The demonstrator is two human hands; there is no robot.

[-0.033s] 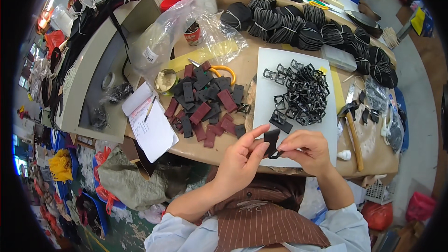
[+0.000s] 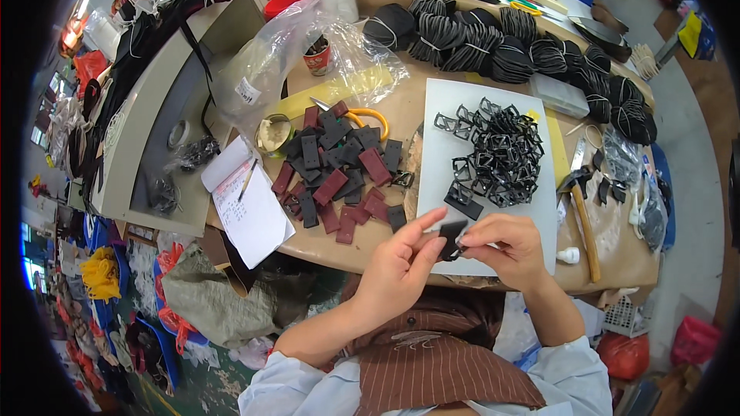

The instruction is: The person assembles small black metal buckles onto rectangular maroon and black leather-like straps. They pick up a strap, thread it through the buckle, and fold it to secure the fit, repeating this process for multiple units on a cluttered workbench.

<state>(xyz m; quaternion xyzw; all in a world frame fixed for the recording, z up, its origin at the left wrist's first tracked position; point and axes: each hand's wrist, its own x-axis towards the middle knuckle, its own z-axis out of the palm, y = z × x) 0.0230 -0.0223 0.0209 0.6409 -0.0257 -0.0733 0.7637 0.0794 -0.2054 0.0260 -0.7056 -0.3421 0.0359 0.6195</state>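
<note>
My left hand (image 2: 405,258) pinches a small black leather tab (image 2: 452,239) between its thumb and fingers, with the index finger stretched out past it. From the other side my right hand (image 2: 506,248) closes its thumb and fingertips at the tab's edge, on what looks like a small black buckle, mostly hidden by the fingers. Just beyond my hands, another black tab (image 2: 465,203) with a buckle on it lies on a white board (image 2: 441,156). A heap of black metal buckles (image 2: 505,156) covers the board's middle.
Left of the board lies a pile of black and maroon leather tabs (image 2: 331,179), with orange-handled scissors (image 2: 370,119) behind. A notebook with a pen (image 2: 248,204) sits farther left. Bundled black straps (image 2: 470,42) line the back. A hammer (image 2: 586,235) rests at right.
The black tab has turned slightly and dropped a little between my fingers, and my right fingertips have shifted on its edge. Everything else stays in place.
</note>
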